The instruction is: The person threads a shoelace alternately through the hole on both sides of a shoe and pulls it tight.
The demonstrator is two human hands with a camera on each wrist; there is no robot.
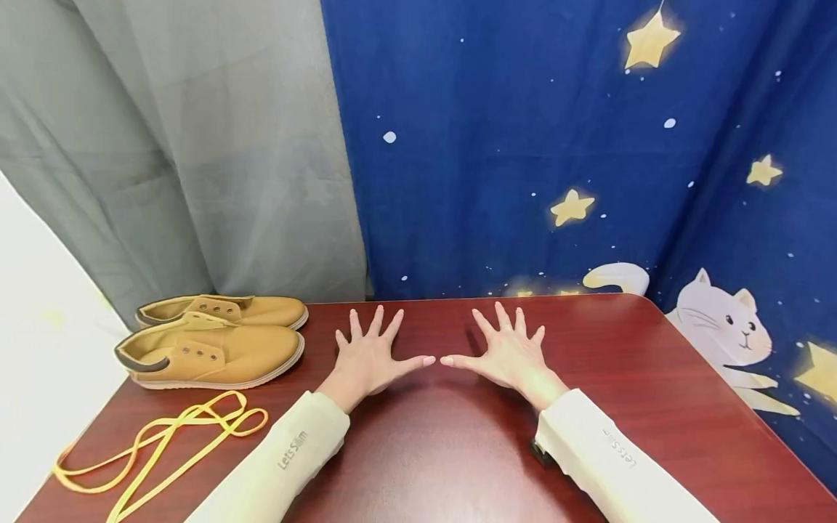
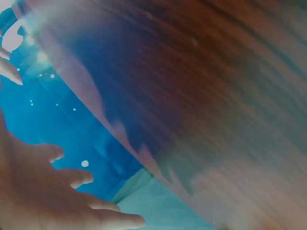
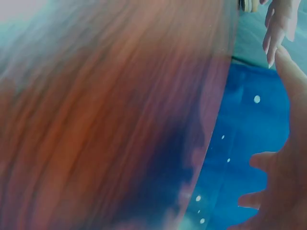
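Both hands are held out over the dark red table (image 1: 445,450), palms down with fingers spread and nothing in them. My left hand (image 1: 369,361) is left of the middle, its thumb pointing right. Facing it, my right hand (image 1: 513,356) has its thumb pointing left, and a small gap parts the two thumb tips. In the left wrist view the left hand (image 2: 43,187) shows straight fingers against the curtain. The right hand (image 3: 288,158) appears along the edge of its own wrist view. Nearest the left hand stands a pair of tan shoes (image 1: 255,352) without laces, side by side, toes pointing right.
Yellow shoelaces (image 1: 160,436) lie loosely looped on the table in front of the shoes, by the left sleeve (image 1: 288,450). Behind the far table edge hang a grey curtain (image 1: 261,145) and a blue curtain (image 1: 484,160) with stars and a white cat.
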